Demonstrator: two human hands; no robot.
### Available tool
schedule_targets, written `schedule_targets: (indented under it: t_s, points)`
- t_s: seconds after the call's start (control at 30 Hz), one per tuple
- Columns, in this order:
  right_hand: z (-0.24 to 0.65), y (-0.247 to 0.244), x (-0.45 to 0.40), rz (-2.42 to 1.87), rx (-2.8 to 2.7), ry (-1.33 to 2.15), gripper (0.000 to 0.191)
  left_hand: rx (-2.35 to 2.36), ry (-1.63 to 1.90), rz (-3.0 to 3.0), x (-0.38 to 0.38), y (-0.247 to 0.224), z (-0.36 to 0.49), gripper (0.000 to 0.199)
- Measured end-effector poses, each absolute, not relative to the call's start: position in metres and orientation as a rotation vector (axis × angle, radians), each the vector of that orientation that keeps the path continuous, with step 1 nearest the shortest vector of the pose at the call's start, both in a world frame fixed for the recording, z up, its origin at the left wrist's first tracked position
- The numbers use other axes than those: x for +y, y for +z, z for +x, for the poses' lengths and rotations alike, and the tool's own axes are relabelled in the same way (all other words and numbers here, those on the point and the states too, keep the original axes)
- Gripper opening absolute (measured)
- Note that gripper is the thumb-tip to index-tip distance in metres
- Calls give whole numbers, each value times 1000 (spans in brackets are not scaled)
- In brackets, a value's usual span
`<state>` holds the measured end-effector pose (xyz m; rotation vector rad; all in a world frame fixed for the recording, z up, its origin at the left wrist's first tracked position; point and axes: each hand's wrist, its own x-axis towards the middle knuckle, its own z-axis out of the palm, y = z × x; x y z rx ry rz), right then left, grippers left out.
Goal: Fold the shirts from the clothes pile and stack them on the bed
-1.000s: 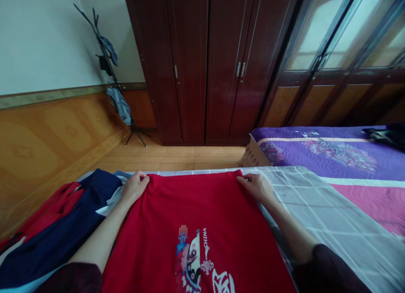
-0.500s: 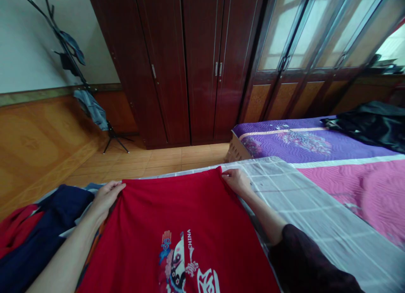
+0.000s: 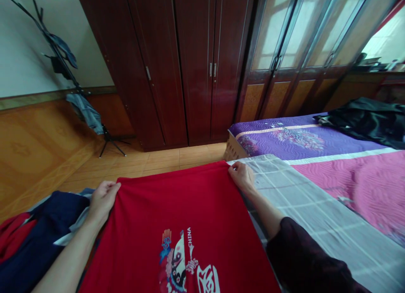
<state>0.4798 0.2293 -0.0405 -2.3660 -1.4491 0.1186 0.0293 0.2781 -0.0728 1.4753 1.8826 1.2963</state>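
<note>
A red T-shirt (image 3: 177,204) with a colourful mask print and the word CHINA is spread out in front of me, its far edge pulled taut. My left hand (image 3: 105,197) pinches the far left corner of that edge. At the far right corner, my right hand (image 3: 242,176) has its fingers closed on the cloth. The near part of the shirt runs out of the bottom of the view. Beneath and to the right of it lies a grey checked sheet (image 3: 291,204).
Dark blue and red clothes (image 3: 41,225) are heaped at the left. Beyond the sheet is a purple and pink bedcover (image 3: 341,179) with a black garment (image 3: 367,120) on it. A wardrobe (image 3: 196,73) and a coat stand (image 3: 106,137) stand across the tiled floor (image 3: 164,160).
Both hands have moved slightly apart, stretching the shirt's far edge wider and flatter. The right hand has risen a little. The view has shifted slightly right.
</note>
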Motion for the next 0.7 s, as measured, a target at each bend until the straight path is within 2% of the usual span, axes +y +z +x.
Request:
schedule_targets:
  t_s: [0.23,0.43,0.7]
  points:
    - [478,-45,227,-2353,-1592,84,31,2085,1113,1661,283,-77,34,12]
    - [476,-46,228,-2341,-1665,62,31,1872,926,1764,285,-80,31,45]
    - [469,-34,218,-2253,-1780,-88,33,2102,921,1772,279,-77,37,27]
